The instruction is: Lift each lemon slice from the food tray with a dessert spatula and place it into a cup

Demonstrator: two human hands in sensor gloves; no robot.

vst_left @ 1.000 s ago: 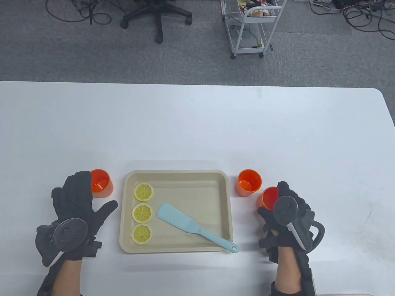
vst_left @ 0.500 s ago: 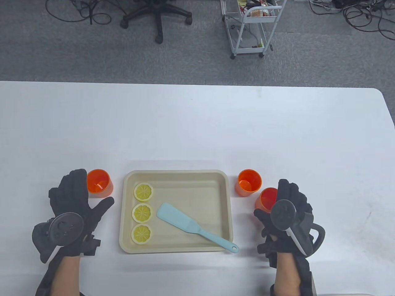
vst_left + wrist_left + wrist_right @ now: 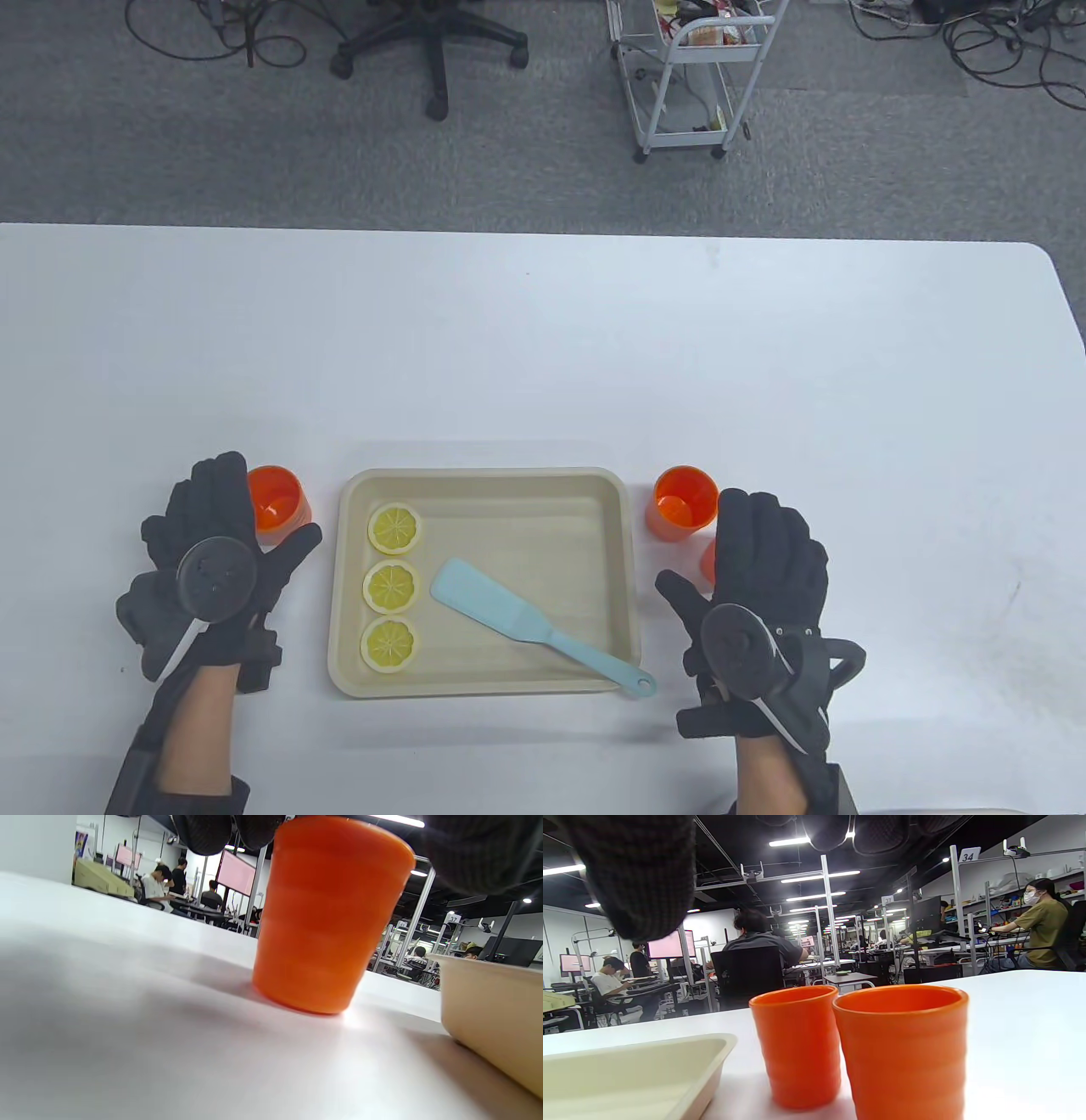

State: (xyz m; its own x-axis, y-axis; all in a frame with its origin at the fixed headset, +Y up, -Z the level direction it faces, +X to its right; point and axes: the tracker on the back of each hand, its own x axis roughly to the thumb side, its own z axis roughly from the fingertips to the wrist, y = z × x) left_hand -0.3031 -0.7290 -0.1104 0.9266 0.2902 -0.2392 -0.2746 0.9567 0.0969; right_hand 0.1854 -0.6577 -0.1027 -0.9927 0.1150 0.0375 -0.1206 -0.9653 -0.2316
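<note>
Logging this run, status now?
Left hand and right hand open, holding nothing. Three slices and spatula untouched in tray. Nothing blocks the spatula.

The left grip (image 3: 222, 556) sits at about 8 o'clock, palm down, gloved fingers (image 3: 216, 492) straight and pointing to 12, thumb spread toward 2. The right grip (image 3: 755, 594) sits at about 4 o'clock, also palm down, fingers (image 3: 768, 531) extended toward 12, thumb splayed toward 10. Both hold nothing. Bare forearms enter from 6 o'clock.
</note>
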